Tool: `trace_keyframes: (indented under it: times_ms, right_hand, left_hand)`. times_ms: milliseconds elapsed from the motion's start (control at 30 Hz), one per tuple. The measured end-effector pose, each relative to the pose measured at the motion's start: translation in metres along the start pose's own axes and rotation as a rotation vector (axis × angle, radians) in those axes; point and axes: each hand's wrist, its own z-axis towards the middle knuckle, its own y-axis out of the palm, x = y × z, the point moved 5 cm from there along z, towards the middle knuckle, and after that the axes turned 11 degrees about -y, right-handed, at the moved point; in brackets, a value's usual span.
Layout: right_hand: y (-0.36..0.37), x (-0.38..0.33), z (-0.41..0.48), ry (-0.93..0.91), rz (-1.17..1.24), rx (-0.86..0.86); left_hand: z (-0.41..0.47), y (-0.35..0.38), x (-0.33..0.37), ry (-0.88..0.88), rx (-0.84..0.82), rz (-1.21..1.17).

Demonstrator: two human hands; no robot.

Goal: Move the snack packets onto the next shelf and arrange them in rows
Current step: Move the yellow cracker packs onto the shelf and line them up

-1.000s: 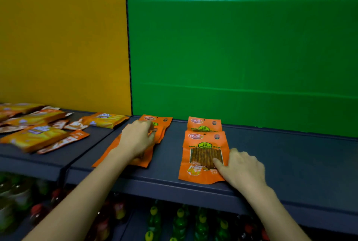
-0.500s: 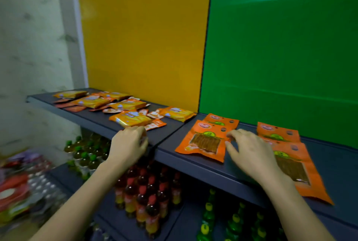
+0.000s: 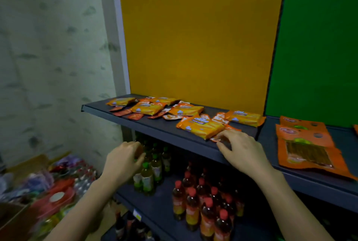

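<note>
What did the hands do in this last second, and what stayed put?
Both hands came off the orange packets on the green-backed shelf and moved left. The right hand now reaches a small sachet at the front of the yellow-backed shelf; the left hand hangs below its edge. The orange packets stayed flat; the yellow packets lie untouched.

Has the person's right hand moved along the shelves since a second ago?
Yes. The right hand has crossed leftward past the seam between the green panel and yellow panel, now reaching a small orange packet.
</note>
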Motion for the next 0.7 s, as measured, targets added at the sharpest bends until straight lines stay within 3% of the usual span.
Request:
trace_keyframes:
  times_ms: [267, 700]
  right_hand:
    - [0.039, -0.052, 0.079, -0.014, 0.034, 0.032]
    - [0.085, -0.028, 0.208, 0.116, -0.037, 0.001]
  left_hand:
    - [0.056, 0.001, -0.078, -0.046, 0.005, -0.012]
    - [0.208, 0.05, -0.102, -0.081, 0.041, -0.113]
